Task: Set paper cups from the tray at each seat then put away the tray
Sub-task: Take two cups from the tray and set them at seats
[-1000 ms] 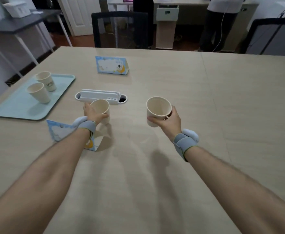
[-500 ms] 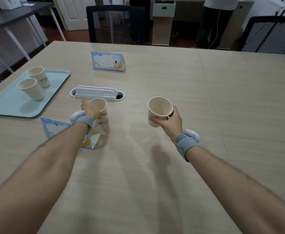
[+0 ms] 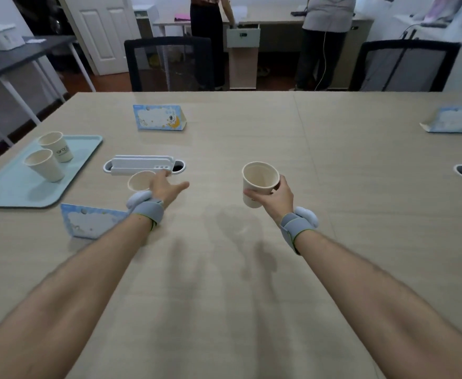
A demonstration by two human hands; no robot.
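A pale blue tray (image 3: 13, 187) lies at the table's left edge with two cream paper cups (image 3: 46, 165) standing on it. A third paper cup (image 3: 138, 181) stands on the table behind the near name card (image 3: 90, 221). My left hand (image 3: 167, 187) is just right of that cup, fingers spread, holding nothing. A fourth paper cup (image 3: 259, 181) is upright above the table's middle, with my right hand (image 3: 272, 198) closed around its lower half.
A white cable box (image 3: 142, 165) sits in the table beyond the set-down cup. Further name cards stand at the far side (image 3: 160, 117) and far right (image 3: 454, 120). Two black chairs (image 3: 169, 64) face the far edge. People stand at a desk behind.
My left hand has let go of its cup, which now stands on the table, and the fingers have opened. My right hand still holds its cup in much the same place.
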